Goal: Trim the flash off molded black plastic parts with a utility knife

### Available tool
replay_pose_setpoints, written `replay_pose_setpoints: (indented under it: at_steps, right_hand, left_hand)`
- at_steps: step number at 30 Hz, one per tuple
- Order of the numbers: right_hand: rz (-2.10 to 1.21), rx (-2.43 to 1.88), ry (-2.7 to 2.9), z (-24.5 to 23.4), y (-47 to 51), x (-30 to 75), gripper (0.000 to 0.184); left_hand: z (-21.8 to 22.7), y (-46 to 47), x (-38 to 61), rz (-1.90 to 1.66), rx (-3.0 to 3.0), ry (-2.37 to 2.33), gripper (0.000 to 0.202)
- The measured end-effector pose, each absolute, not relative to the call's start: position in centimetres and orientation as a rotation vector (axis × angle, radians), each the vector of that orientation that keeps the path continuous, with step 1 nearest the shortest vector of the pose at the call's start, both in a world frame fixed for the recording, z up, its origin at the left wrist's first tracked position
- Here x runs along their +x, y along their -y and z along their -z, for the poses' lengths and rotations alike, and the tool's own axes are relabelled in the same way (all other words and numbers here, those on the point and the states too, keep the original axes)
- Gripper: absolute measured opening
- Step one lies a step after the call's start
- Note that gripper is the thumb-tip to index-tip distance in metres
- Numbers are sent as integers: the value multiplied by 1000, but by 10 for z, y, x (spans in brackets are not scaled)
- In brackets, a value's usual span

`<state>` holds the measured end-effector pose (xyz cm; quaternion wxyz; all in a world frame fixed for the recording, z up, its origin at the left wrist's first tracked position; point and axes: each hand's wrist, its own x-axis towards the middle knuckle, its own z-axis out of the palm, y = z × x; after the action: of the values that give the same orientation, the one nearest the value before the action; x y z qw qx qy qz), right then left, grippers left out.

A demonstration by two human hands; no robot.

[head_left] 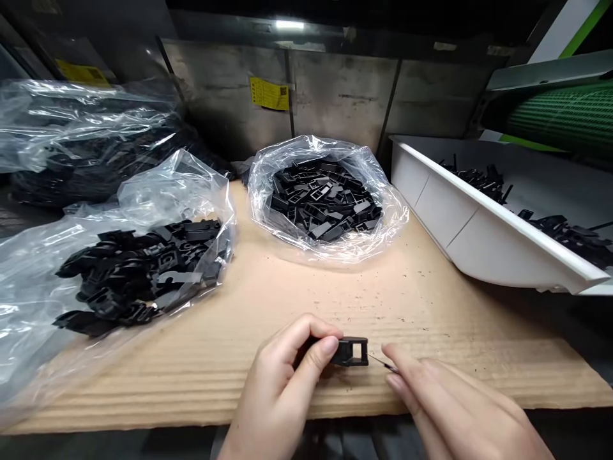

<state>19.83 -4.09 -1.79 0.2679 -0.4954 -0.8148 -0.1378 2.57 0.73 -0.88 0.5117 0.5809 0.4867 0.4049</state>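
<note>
Between thumb and fingers, my left hand (287, 377) pinches a small black plastic part (353, 352) with a rectangular opening near its right end. My right hand (450, 402) is closed on a slim pointed metal tool (380, 362), perhaps a thin blade; most of it is hidden in the fingers. The tool's tip is at the right edge of the black part, and I cannot tell whether it touches. Both hands are above the front edge of a cardboard sheet (297, 300).
At the back stands an open clear bag (268, 236) of small black parts. To the left, another clear bag (33, 275) holds black pieces, with a bulky filled bag (86, 140) behind. A white bin (460, 223) of black parts is on the right. Black scraps dot the cardboard.
</note>
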Motion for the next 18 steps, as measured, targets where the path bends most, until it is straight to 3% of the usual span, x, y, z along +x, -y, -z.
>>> replay_pose_setpoints:
  at_steps: [18]
  right_hand:
    - [383,-1355,2508,4,26,194,31]
  left_hand:
    - [8,-8,25,-938,1484,-1184,17]
